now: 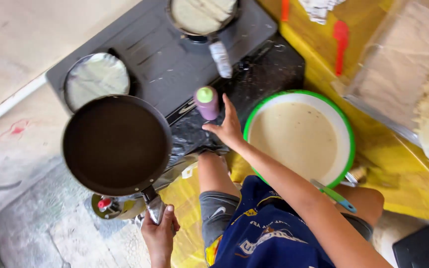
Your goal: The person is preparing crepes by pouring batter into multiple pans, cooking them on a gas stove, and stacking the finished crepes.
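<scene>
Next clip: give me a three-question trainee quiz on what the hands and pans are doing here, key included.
1. True or false: the left hand grips the handle of the empty dark frying pan.
2. Which thing is the right hand nearest to? A) the red spatula B) the purple bottle with a green cap C) the green-handled ladle
3. Fill in: the white basin with a green rim holds pale ____.

Key:
1. True; the pan is held beside the grey stove.
2. B; the fingers reach toward it, but contact is unclear.
3. Batter, a smooth cream-coloured liquid.
</scene>
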